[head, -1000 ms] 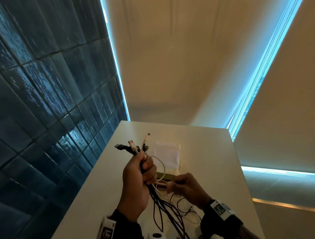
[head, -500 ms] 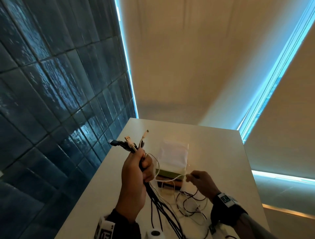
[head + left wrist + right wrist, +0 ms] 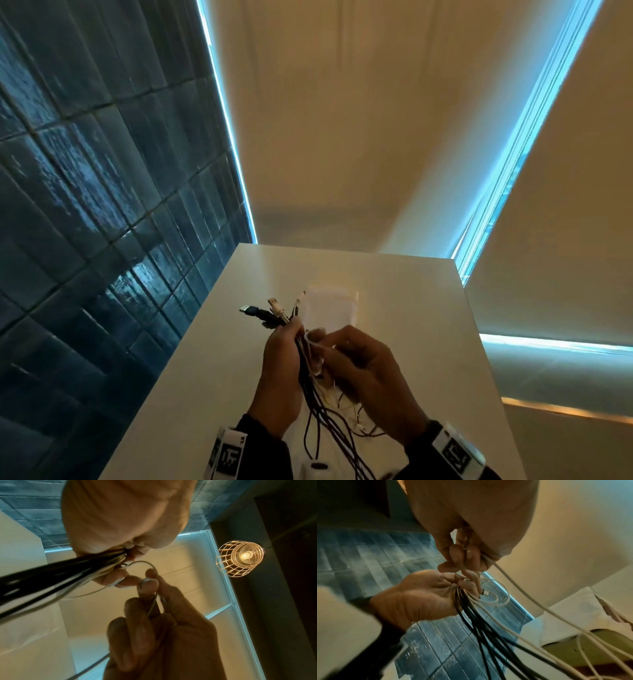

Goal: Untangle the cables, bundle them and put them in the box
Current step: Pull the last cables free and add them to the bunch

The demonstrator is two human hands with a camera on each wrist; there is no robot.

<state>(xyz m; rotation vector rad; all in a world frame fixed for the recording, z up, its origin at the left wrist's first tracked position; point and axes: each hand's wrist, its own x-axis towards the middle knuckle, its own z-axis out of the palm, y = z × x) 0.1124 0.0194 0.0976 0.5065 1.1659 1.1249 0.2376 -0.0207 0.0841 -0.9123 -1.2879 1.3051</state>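
Observation:
My left hand grips a bundle of black and white cables upright above the table. Several plugs stick out above its fist, and the rest hangs down in loops. My right hand is pressed close beside it and pinches a thin white cable between thumb and fingers. In the right wrist view the white cable runs from my right hand down past my left hand. The box, olive-sided with white paper over it, stands just behind the hands.
The white table ends at a dark blue tiled wall on the left and drops off on the right. A white adapter lies at the near edge under the hanging cables. A caged lamp hangs overhead.
My right hand, which had pulled the white cable out to the right, has come back up against my left hand. The left hand keeps its grip on the bundle.

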